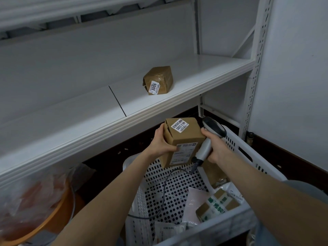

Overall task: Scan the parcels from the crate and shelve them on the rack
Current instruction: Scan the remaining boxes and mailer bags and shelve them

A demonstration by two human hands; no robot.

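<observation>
The small cardboard box was held up above the white perforated crate, just below the front edge of the rack shelf. The left hand gripped it from nine o'clock, fingers curled round the left side and the thumb pressed on the near face, overlapping a corner of the shipping label. The right hand, at three o'clock of the box, was wrapped round the handle of a corded barcode scanner, whose head sat just beside the box's upper right corner. At twelve o'clock from the box, a taped brown parcel marked 3005 stood on the shelf. More parcels lay in the crate at five o'clock. The box looked stiff and light, since one hand carried it. Its smooth card could slip, so a hold across two opposite side faces, clear of both labels, seemed best.
</observation>
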